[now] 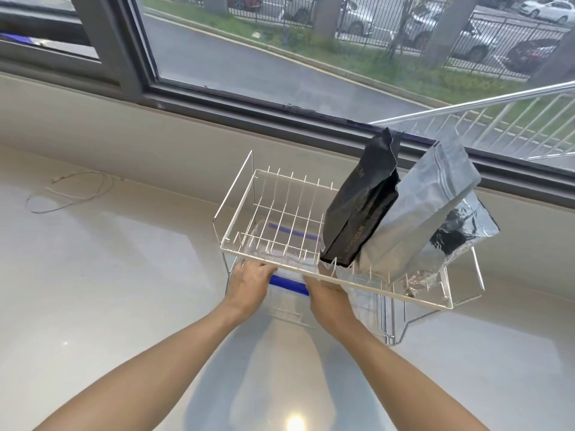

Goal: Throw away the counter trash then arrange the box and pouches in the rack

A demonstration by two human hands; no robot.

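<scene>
Hands (287, 284) grip clear, blue-trimmed box (287, 301) under rack (280, 213).

One white wire rack (280, 213) stands on the counter. Three pouches stand in its right half: one black pouch (362, 206), one matte silver pouch (417, 213), one glossy foil pouch (463, 231). One clear box with a blue lid edge (289, 286) sits beneath the rack. Two hands: left hand (250, 283), right hand (326, 293). One loose cord (71, 191) lies left of the rack.
</scene>
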